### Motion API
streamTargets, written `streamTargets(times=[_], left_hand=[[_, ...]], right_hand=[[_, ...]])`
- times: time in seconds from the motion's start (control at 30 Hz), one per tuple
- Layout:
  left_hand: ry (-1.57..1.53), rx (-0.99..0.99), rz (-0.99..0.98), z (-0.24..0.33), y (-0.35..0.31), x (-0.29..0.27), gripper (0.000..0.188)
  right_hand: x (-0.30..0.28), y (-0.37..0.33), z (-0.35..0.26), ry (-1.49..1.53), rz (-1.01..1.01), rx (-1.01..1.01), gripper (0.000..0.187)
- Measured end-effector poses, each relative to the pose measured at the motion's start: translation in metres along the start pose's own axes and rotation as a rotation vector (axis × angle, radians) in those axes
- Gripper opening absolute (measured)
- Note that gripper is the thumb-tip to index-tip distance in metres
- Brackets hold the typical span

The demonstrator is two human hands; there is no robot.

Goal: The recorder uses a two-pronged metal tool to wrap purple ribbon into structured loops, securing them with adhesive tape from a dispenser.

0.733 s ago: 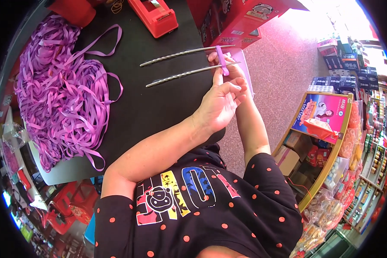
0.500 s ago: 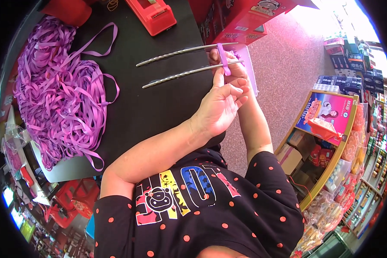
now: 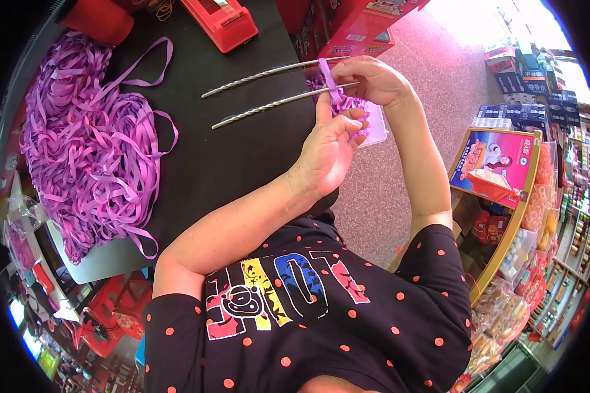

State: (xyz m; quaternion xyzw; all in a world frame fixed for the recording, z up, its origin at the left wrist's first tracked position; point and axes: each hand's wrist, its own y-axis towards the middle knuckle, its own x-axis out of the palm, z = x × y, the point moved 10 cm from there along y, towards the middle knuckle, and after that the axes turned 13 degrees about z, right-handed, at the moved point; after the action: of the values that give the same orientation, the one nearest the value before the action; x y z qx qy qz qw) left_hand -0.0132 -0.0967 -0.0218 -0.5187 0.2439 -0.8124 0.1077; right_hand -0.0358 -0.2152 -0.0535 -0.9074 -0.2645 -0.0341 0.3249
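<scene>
Two twisted metal rods (image 3: 262, 107) lie across the dark tabletop, their right ends reaching past its edge. A purple ribbon (image 3: 328, 75) spans both rods near those ends. My left hand (image 3: 324, 154) is at the near rod, its index finger stretched up against the ribbon, its thumb and other fingers curled in. At the rod ends, my right hand (image 3: 377, 78) has its fingers bent and pinched around the ribbon; part of the grip is hidden. Crinkled purple pieces (image 3: 351, 103) show between and behind my hands, above a pale lilac container (image 3: 375, 128).
A large heap of purple ribbon (image 3: 105, 150) covers the table's left side. A red tape dispenser (image 3: 226, 26) and a red container (image 3: 101, 26) stand at the back. Red boxes (image 3: 354, 29) rise beyond the table edge. A display shelf (image 3: 498, 170) with packaged goods stands right.
My right hand has come out from behind my left and moved right to the rod ends, its elbow swinging outward. More crinkled purple ribbon shows. The view has shifted slightly.
</scene>
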Motion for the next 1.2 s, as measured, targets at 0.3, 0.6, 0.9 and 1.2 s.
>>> streamTargets(times=[0.3,0.6,0.9,1.2], left_hand=[[-0.079,0.0,-0.021,-0.003,0.003,-0.001,0.072],[-0.069,-0.021,-0.04,0.0,-0.002,0.005,0.07],[-0.087,-0.055,-0.043,-0.002,0.0,0.003,0.064],[-0.16,-0.106,-0.039,-0.003,0.0,0.0,0.059]], right_hand=[[-0.003,-0.021,-0.022,-0.147,0.117,-0.135,0.025],[-0.019,-0.028,-0.022,-0.211,0.285,-0.142,0.016],[-0.016,0.007,0.014,-0.106,0.067,-0.026,0.021],[0.027,0.023,0.027,0.173,-0.321,-0.028,0.024]])
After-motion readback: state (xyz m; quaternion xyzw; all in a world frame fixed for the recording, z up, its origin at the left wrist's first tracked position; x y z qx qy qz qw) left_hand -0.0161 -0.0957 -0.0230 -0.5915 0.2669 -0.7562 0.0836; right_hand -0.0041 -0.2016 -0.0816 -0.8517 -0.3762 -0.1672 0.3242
